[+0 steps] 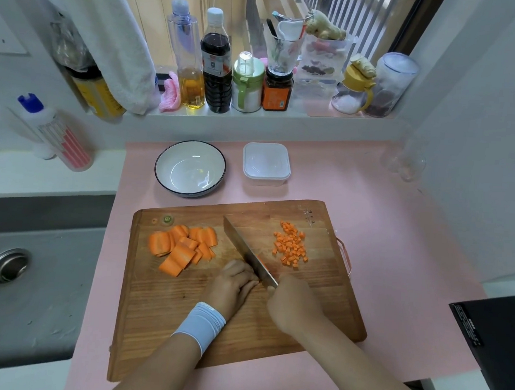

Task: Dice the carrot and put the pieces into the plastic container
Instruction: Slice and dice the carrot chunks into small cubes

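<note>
A wooden cutting board (157,303) lies on a pink mat. Several thick carrot slabs (182,244) are heaped at its left. A small pile of diced carrot (291,244) lies at its right. My right hand (292,305) grips the handle of a cleaver (246,249), whose blade slants across the board's middle. My left hand (233,284) sits with curled fingers against the blade's left side, pressing down on carrot strips that are mostly hidden; a sliver of orange shows by the blade. The plastic container (266,165) stands behind the board, with nothing visible inside.
A white bowl (190,168) with a dark rim sits left of the container. Bottles and jars line the windowsill (219,113) behind. A sink (16,269) lies to the left, and a black appliance (496,339) at the right edge.
</note>
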A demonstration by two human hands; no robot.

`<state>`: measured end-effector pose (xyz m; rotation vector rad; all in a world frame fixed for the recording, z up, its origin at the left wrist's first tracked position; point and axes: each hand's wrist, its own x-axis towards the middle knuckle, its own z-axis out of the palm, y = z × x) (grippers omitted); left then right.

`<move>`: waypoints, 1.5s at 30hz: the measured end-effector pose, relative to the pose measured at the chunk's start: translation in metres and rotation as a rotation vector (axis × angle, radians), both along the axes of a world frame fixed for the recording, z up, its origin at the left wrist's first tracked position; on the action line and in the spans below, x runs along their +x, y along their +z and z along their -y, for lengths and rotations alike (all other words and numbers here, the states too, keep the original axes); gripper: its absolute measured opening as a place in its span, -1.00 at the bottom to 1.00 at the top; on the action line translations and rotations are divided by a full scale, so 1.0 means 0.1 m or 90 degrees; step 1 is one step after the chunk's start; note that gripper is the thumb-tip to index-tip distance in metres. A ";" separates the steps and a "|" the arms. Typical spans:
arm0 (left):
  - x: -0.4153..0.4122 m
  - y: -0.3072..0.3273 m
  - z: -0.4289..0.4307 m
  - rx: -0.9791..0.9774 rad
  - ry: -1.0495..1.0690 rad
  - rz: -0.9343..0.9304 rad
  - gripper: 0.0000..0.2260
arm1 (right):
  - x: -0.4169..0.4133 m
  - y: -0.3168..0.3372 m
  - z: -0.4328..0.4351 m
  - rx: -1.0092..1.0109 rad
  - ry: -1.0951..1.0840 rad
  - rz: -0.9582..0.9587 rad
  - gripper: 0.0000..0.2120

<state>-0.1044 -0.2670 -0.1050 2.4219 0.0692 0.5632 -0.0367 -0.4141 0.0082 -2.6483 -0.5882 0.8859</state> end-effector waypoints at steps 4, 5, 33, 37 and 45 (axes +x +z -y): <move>0.00 0.01 0.00 -0.002 0.001 -0.007 -0.99 | 0.04 0.01 0.01 0.003 -0.008 -0.016 -0.83; 0.00 0.02 0.00 -0.004 0.001 -0.006 -0.99 | 0.03 0.01 0.01 0.003 -0.003 -0.014 -0.84; 0.10 0.30 -0.16 0.074 0.078 -0.238 -0.68 | 0.33 0.11 0.22 0.037 -0.083 0.032 -0.69; 0.03 0.26 -0.02 0.061 0.128 -0.228 -0.65 | 0.22 0.03 0.21 0.060 -0.070 0.027 -0.74; -0.01 0.24 -0.02 0.081 0.051 -0.136 -0.82 | 0.09 -0.05 0.20 0.058 -0.059 0.058 -0.75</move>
